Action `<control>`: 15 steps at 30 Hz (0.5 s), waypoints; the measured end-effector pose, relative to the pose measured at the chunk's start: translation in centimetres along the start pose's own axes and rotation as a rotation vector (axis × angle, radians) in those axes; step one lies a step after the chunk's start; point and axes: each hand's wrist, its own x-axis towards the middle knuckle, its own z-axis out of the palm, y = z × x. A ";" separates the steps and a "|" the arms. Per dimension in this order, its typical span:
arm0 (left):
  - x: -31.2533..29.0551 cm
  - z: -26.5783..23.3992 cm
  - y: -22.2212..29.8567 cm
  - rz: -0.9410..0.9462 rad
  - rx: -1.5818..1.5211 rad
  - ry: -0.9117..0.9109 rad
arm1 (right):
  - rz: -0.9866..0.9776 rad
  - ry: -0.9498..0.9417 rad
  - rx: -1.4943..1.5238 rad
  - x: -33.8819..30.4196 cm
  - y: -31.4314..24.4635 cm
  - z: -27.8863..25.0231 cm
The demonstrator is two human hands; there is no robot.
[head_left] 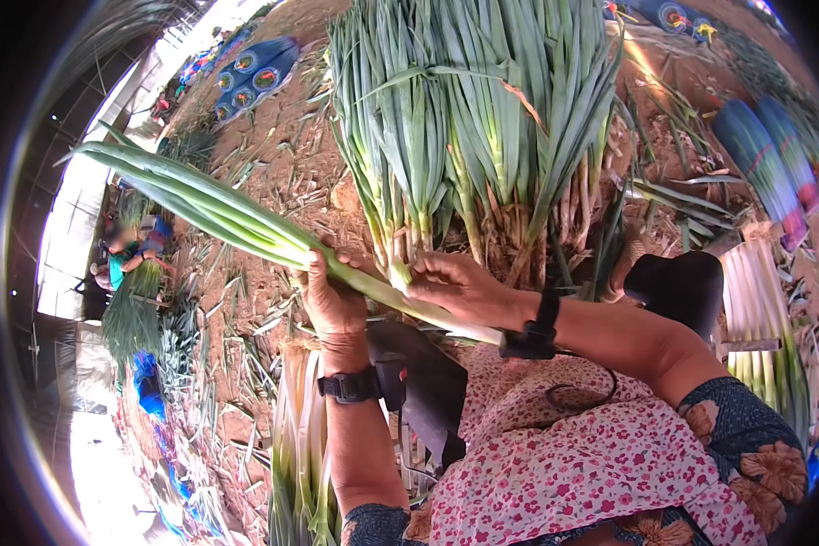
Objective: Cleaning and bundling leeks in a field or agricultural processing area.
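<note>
A long green onion (246, 226) lies slantwise across my front, its green leaves reaching to the upper left and its white stem end near my right wrist. My left hand (334, 300) is closed around the stem just below the leaves. With its fingers pinched, my right hand (469, 289) grips a pale outer leaf (399, 273) at the side of the stem. The roots are not visible behind my right wrist. Directly beyond my hands stands a large upright stack of green onions (482, 118).
White-stemmed onions (296, 428) lie beside my left forearm, and another bundle (760, 309) is at my right. Wrapped bundles (760, 159) rest at the far right, more (257, 77) at the far left. Leaf scraps cover the soil. Another person (123, 259) sits at left.
</note>
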 end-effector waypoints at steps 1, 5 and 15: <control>0.1 0.2 0.2 0.055 0.008 0.032 | 0.129 -0.106 -0.053 -0.7 -0.5 -0.8; 0.7 -1.5 1.6 0.123 0.175 0.074 | 0.549 -0.533 -0.403 -5.7 -0.9 -6.7; -0.9 3.2 0.5 -0.130 -0.079 -0.038 | 0.456 -0.157 -0.331 2.9 -1.7 -0.4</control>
